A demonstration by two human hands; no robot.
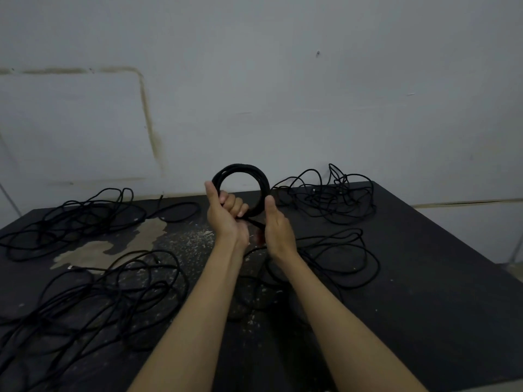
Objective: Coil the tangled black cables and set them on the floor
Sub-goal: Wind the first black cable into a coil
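Observation:
A neat round coil of black cable [240, 171] stands upright in the air above the dark table [424, 278]. My left hand [223, 213] grips the coil's lower left side, fingers curled through the ring. My right hand [276, 227] holds the coil's right side with the thumb up against it; a loose strand of the same cable [339, 250] runs from between my hands down to the table and loops to the right.
Tangled black cable piles lie on the table at the far left [70, 222], near left [99, 301] and far right [334, 196]. A pale worn patch [113, 247] marks the tabletop. A grey wall [283, 80] rises behind the table.

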